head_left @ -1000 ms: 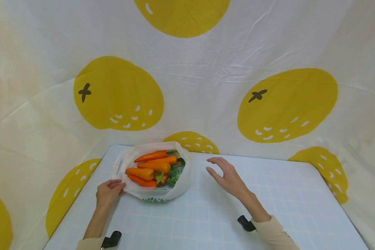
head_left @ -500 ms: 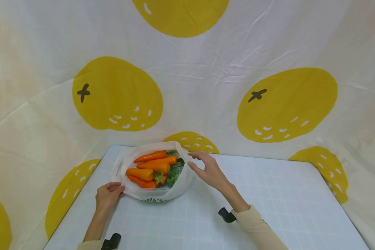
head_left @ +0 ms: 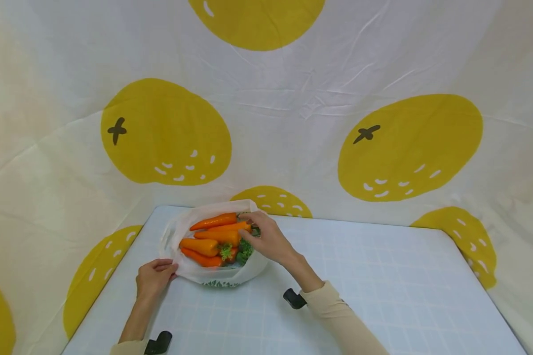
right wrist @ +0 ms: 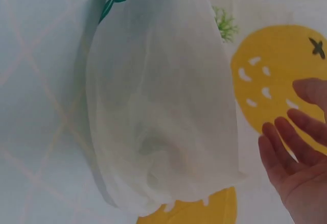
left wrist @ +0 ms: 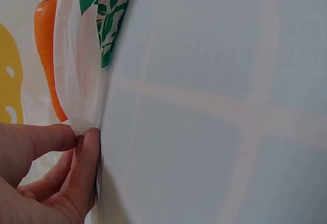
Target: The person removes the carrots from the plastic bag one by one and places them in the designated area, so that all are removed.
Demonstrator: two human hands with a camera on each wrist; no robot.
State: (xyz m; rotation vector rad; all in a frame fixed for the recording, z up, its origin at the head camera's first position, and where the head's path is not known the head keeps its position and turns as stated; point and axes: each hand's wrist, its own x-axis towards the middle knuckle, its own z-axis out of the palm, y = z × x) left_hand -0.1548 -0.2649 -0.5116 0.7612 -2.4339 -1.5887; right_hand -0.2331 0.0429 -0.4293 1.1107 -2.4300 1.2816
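A white plastic bag with a green leaf print lies with its mouth open on the table. Inside it are several orange carrots with green tops; one carrot shows above the bag's edge in the left wrist view. My left hand pinches the near left edge of the bag between thumb and forefinger. Over the right part of the bag's mouth hovers my right hand, its fingers spread and relaxed above the green tops. Nothing is held in it; whether the fingertips touch a carrot cannot be told.
The table has a pale blue checked cover. Behind it hangs a white curtain printed with yellow fruit. Each wrist wears a black camera mount, such as the right one.
My right hand has moved left, from beside the bag to over its mouth. The left hand stays at the bag's edge, nearly still. The bag and carrots keep their place.
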